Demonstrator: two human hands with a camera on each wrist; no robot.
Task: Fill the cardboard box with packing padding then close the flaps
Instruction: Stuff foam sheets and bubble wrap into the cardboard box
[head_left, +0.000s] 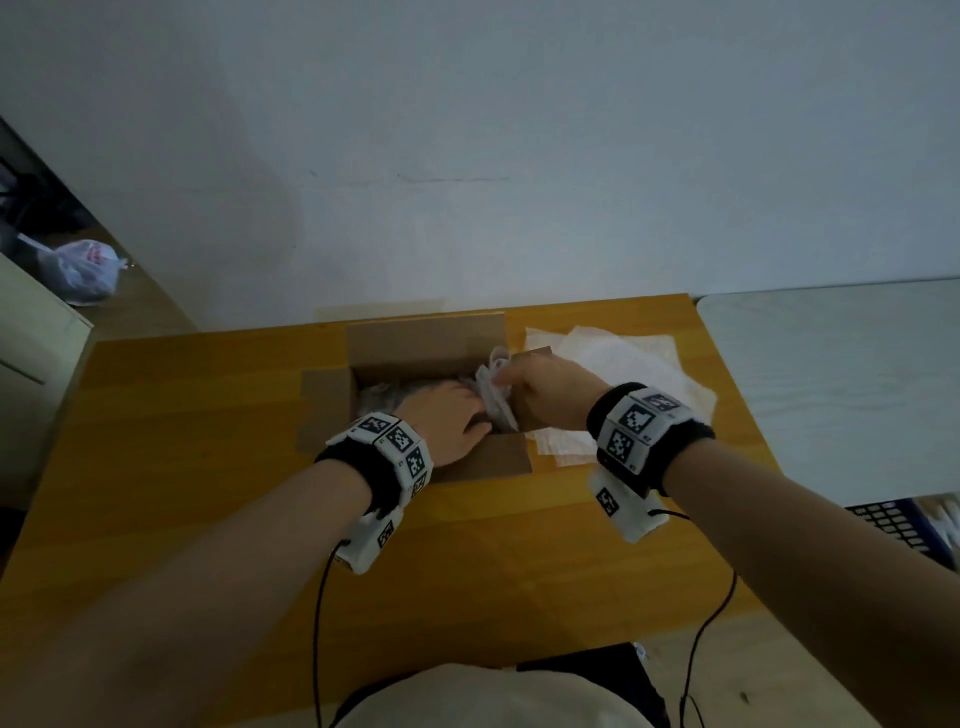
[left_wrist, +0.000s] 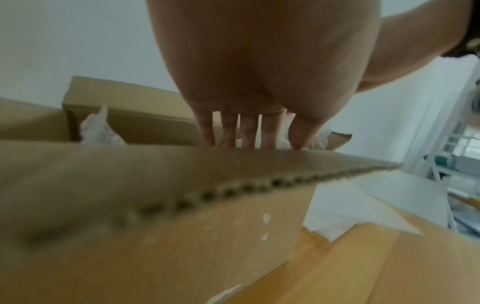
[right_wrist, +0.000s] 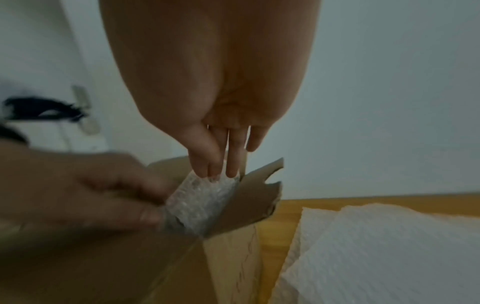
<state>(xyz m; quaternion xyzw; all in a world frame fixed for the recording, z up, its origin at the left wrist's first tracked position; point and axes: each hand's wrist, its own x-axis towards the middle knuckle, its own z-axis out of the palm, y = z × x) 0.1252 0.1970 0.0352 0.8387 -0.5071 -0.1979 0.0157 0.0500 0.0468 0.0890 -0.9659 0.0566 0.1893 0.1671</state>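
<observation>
Cardboard box (head_left: 426, 338) sat flaps-open mid-counter (head_left: 182, 415) in the head view, the left hand (head_left: 447, 421) reaching inside and the right hand (head_left: 550, 389) pinching bubble wrap (head_left: 493, 395) at its right edge, spare white sheets (head_left: 623, 364) lying beside it. From the left wrist, straight relaxed fingers (left_wrist: 228, 131) dipped behind the near flap (left_wrist: 155, 164), gripping nothing visible. From the right wrist, thumb and fingertips (right_wrist: 231, 164) nipped the wrap, which looked light, soft and springy, best held by an edge and pressed down.

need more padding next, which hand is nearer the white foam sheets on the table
Right. The right hand is at the box's right flap, directly beside the white foam sheets. The left hand is down inside the box, farther away.
</observation>
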